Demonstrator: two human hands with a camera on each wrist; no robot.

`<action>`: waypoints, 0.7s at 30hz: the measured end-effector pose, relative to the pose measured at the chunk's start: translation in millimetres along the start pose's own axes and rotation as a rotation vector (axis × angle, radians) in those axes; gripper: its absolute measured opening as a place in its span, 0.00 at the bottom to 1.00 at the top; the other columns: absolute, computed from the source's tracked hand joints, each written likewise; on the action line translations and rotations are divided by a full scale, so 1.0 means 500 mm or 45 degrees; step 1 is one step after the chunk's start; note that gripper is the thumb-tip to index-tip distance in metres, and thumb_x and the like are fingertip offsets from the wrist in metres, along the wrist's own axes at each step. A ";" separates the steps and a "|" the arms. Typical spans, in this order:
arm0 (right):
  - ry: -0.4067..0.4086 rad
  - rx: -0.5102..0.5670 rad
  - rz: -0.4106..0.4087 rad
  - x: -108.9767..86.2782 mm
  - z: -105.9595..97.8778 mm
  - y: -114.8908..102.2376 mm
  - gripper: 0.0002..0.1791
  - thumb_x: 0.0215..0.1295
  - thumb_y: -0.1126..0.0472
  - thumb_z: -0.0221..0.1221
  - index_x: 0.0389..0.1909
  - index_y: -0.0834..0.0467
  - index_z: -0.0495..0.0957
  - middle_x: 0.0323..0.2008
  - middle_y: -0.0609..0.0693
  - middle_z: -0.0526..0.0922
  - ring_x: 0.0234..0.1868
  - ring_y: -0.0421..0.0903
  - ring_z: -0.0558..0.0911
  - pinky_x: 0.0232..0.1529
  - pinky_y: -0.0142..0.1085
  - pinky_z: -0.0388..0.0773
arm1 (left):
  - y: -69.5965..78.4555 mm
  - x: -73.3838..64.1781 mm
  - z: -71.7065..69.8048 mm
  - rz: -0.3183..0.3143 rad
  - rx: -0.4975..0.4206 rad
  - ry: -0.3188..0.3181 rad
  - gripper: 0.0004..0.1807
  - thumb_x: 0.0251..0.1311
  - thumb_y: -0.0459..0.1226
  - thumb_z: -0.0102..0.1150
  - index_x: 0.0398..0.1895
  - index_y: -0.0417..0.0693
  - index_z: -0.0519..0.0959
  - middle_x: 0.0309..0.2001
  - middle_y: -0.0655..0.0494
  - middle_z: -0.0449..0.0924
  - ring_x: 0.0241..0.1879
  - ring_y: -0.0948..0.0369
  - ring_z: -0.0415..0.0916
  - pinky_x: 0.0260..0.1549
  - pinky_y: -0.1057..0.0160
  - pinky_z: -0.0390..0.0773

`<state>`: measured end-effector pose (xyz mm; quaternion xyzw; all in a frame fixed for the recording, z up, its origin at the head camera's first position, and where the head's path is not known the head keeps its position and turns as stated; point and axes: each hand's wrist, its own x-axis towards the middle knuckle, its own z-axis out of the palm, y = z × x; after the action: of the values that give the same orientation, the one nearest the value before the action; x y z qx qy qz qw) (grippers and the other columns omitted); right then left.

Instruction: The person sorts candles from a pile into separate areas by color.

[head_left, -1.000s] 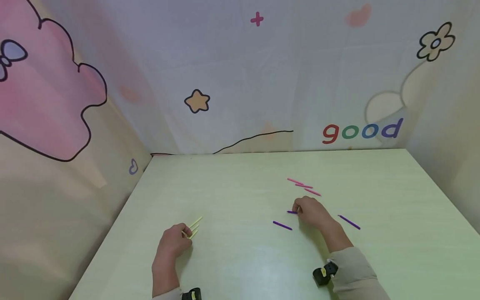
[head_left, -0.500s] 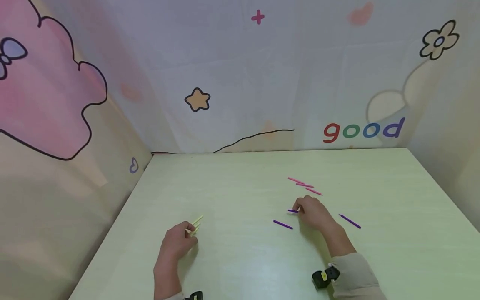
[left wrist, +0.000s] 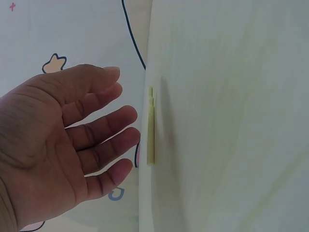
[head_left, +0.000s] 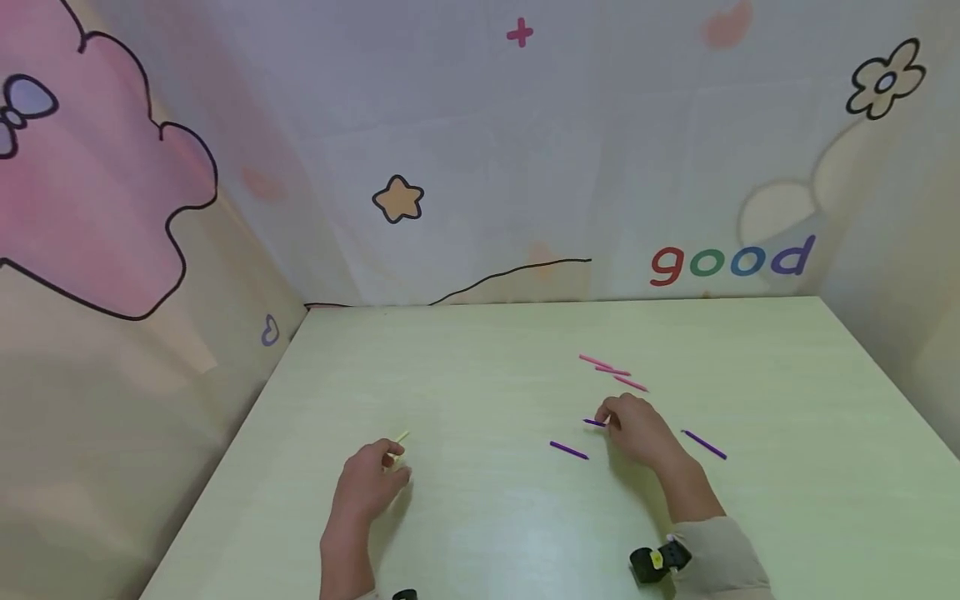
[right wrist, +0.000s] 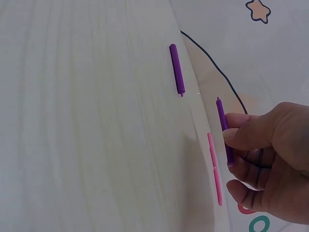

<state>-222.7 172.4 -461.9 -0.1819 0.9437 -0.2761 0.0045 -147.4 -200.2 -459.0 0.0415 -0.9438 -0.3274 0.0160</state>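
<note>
My right hand (head_left: 637,427) pinches a thin purple candle (right wrist: 222,116) between thumb and fingertips, over the table. My left hand (head_left: 373,482) holds nothing; in the left wrist view its fingers are relaxed and spread apart. Beyond those fingertips, pale yellow candles (left wrist: 151,135) lie close together on the table. In the head view the left fingers hide most of these, with one yellow end (head_left: 403,437) poking out. A second purple candle (head_left: 568,450) lies left of my right hand, and a third purple candle (head_left: 704,444) lies right of my forearm.
Three pink candles (head_left: 612,372) lie in a loose slanting line just beyond my right hand. The pale table (head_left: 480,350) meets a printed cloth backdrop (head_left: 480,167) at its far edge and cloth at both sides.
My left hand has loosened its fingers from the yellow candles and shifted slightly right and forward over them. The right hand keeps its pinch on the purple candle, nearly in place.
</note>
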 end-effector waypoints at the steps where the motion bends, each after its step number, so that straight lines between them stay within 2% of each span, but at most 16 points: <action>1: 0.005 0.003 0.003 -0.002 -0.001 0.001 0.10 0.53 0.77 0.54 0.30 0.62 0.79 0.24 0.49 0.71 0.28 0.47 0.69 0.33 0.41 0.70 | 0.000 -0.001 0.002 0.010 -0.006 0.001 0.14 0.51 0.35 0.61 0.43 0.43 0.78 0.37 0.50 0.77 0.39 0.50 0.73 0.36 0.50 0.72; 12: 0.036 0.019 0.031 -0.025 -0.017 0.011 0.09 0.54 0.77 0.54 0.32 0.63 0.79 0.25 0.49 0.71 0.29 0.47 0.69 0.33 0.42 0.69 | 0.024 -0.007 0.008 0.089 -0.026 0.000 0.15 0.52 0.38 0.63 0.44 0.45 0.78 0.42 0.47 0.77 0.41 0.49 0.74 0.36 0.50 0.72; 21: 0.063 0.020 0.034 -0.067 -0.030 0.028 0.10 0.52 0.77 0.53 0.30 0.63 0.78 0.24 0.49 0.69 0.28 0.46 0.68 0.32 0.41 0.67 | 0.046 -0.016 0.027 0.131 -0.014 -0.015 0.16 0.50 0.39 0.64 0.43 0.47 0.79 0.43 0.50 0.76 0.43 0.50 0.74 0.37 0.51 0.72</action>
<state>-198.0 202.9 -459.5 -0.1622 0.9438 -0.2877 -0.0139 -141.8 -173.1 -455.1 -0.0091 -0.9430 -0.3316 0.0274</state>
